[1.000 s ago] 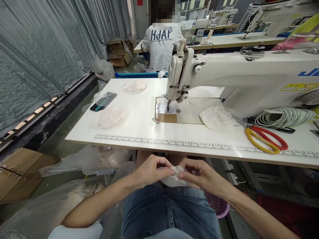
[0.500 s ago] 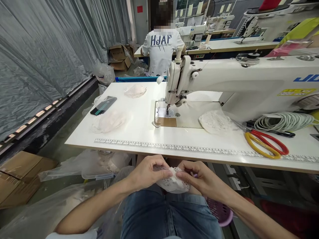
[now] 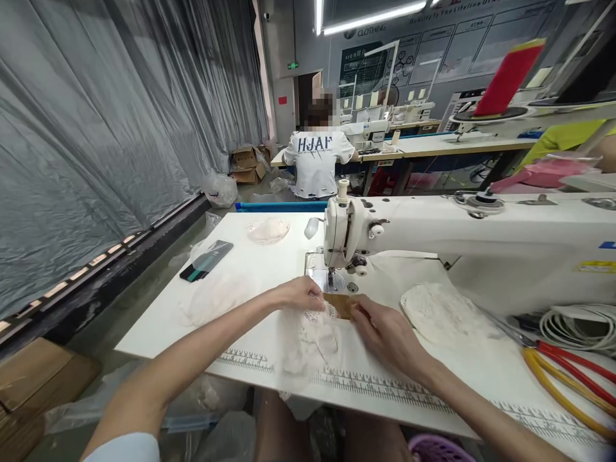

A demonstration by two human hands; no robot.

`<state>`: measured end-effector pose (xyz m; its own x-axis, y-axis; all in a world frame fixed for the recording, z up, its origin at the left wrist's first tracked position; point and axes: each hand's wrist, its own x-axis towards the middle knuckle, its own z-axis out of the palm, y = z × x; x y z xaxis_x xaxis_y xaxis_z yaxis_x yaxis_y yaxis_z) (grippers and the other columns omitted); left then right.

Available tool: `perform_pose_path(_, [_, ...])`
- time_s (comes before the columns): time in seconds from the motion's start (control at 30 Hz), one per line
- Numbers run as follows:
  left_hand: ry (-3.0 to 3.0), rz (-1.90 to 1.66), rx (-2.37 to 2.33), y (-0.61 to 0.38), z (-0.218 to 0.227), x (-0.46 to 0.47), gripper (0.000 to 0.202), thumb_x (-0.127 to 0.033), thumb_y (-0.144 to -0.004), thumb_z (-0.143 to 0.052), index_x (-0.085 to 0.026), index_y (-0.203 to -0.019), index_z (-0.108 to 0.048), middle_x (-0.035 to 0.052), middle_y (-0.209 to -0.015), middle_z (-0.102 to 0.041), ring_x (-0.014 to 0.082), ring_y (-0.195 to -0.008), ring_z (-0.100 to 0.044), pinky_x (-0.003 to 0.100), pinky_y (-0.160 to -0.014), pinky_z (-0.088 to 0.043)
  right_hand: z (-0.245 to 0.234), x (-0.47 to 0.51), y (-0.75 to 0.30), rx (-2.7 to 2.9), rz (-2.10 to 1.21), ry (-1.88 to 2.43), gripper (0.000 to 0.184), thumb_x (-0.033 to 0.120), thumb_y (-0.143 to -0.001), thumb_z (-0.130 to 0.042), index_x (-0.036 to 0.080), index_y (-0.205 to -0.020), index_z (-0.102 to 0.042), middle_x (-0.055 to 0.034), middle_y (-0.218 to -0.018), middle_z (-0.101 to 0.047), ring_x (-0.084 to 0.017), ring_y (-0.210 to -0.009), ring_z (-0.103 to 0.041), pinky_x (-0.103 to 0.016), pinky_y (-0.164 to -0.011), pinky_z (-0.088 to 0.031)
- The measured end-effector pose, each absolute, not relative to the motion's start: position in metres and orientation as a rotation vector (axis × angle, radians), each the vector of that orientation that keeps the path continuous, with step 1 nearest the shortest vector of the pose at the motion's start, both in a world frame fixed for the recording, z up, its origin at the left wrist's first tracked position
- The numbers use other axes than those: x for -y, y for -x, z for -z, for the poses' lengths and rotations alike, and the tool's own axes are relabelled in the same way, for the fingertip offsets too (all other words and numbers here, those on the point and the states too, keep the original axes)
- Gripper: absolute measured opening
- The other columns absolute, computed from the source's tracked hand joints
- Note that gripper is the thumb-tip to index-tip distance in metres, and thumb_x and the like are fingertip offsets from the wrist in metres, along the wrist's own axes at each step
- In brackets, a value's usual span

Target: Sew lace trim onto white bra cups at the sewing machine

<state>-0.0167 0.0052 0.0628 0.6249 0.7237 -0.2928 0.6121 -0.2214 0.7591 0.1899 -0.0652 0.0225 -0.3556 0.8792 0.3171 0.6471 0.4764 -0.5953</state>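
My left hand is closed, its thumb and fingers pinching the upper edge of a white lace piece. The thin fabric hangs down over the table's front edge, partly smeared by motion. My right hand is just right of the lace, fingers curled together over the brown strip on the machine bed; what they hold, if anything, is hidden. Just beyond both hands is the needle area of a white sewing machine, with its presser foot above the metal plate.
A pale lace stack lies at right, near red- and yellow-handled scissors and coiled cord. Sheer pieces and a phone lie at left. A person in a white shirt sits ahead.
Both hands have risen from my lap to the machine bed, bringing the lace piece onto the table. The lace hangs unfolded from the left hand. My view has tilted upward.
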Motion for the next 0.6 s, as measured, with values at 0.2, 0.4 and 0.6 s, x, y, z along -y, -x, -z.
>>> perform_pose_path(0.2, [-1.934, -0.040, -1.055, 0.000, -0.055, -0.022, 0.015, -0.028, -0.068, -0.059, -0.014, -0.065, -0.063, -0.0011, -0.062, -0.056, 0.0106, -0.059, -0.048, 0.020, -0.050, -0.033, -0.022, 0.046, -0.205, 2.508, 0.044, 0.823, 0.036, 0.006, -0.091, -0.031, 0.021, -0.113, -0.055, -0.0095, -0.110, -0.061, -0.019, -0.090, -0.060, -0.027, -0.061, -0.047])
perform_pose_path(0.4, [-2.081, 0.080, -1.085, -0.010, -0.060, -0.040, 0.011, -0.026, -0.068, -0.064, -0.017, -0.075, -0.066, 0.0003, -0.071, -0.061, 0.0146, -0.069, -0.054, 0.023, -0.056, -0.034, -0.014, 0.032, -0.201, 2.592, 0.171, 0.694, 0.029, 0.008, -0.093, -0.033, 0.014, -0.108, -0.059, -0.0108, -0.105, -0.064, -0.021, -0.091, -0.058, -0.031, -0.064, -0.046])
perform_pose_path(0.6, [-2.462, 0.061, -1.427, -0.005, -0.061, -0.043, 0.006, -0.018, -0.078, -0.058, -0.017, -0.083, -0.063, 0.0020, -0.076, -0.060, 0.0164, -0.069, -0.053, 0.028, -0.061, -0.034, -0.005, 0.035, -0.202, 2.562, 0.218, 0.789, 0.032, 0.006, -0.093, -0.033, 0.012, -0.112, -0.058, -0.0121, -0.113, -0.062, -0.023, -0.098, -0.056, -0.034, -0.065, -0.044])
